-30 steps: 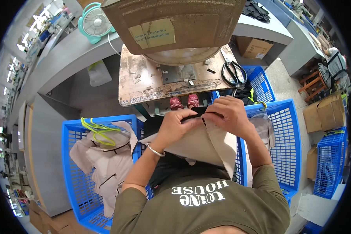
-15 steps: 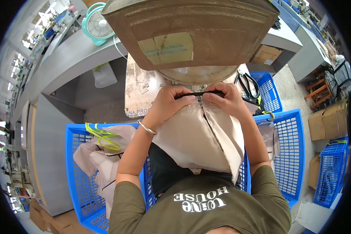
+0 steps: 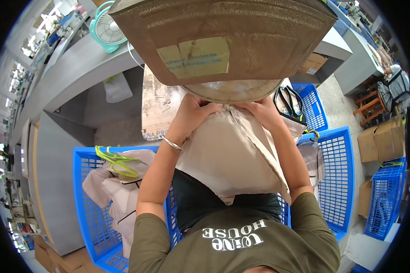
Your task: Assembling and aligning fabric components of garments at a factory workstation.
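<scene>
A beige cloth piece (image 3: 228, 154) with a seam down it hangs from both hands over my lap. My left hand (image 3: 193, 111) grips its top edge on the left, thumb pressed on the cloth. On the right, my right hand (image 3: 264, 113) pinches the same edge. Both hands' fingertips are partly hidden beneath the brown machine housing (image 3: 250, 54) and the round, worn plate (image 3: 232, 91) under it. The dark strip along the cloth's top edge is now out of sight.
Blue baskets hold more beige cloth: one on my left (image 3: 79, 200), one on my right (image 3: 348, 182). Black loops (image 3: 289, 101) lie right of the worktop (image 3: 157, 107). A teal fan (image 3: 105, 29) stands on the grey bench; cartons (image 3: 381, 141) are at far right.
Both hands have moved forward with the cloth's top edge, in under the machine housing. The dark strip has gone from sight. My view has shifted slightly.
</scene>
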`<state>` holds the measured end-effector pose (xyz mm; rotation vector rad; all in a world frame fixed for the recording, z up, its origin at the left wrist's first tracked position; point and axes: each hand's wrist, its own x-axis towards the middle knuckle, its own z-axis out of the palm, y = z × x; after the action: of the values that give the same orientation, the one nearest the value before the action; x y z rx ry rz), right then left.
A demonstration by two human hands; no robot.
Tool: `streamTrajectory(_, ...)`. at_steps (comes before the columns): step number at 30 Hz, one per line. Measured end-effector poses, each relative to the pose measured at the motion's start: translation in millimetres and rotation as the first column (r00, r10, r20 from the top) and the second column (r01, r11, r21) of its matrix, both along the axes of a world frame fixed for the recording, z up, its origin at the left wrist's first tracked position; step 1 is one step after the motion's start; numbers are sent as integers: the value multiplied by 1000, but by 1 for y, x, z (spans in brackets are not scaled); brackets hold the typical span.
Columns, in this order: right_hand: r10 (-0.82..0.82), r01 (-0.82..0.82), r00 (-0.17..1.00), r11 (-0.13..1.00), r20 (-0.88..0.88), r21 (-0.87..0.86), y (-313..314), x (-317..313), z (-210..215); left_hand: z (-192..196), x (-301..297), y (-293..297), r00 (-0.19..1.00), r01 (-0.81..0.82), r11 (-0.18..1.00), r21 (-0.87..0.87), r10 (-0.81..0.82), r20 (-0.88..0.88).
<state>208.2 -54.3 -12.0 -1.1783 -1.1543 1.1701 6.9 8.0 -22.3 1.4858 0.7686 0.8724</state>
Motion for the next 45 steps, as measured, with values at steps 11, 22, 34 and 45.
streamTrajectory(11,-60,61,997,998,-55,17,-1,-8,6,4,5,-2,995,-76,996,56,72,69)
streamTrajectory(22,-203,104,748,976,632,190,-70,62,30,8,-27,-42,974,-164,979,123,181,-135)
streamTrajectory(34,-566,64,-58,820,822,569,-204,107,-11,4,40,-109,887,-156,745,649,394,-239)
streamTrajectory(45,-441,-361,180,802,879,476,-130,-94,-57,7,50,-145,996,2,753,658,58,-69)
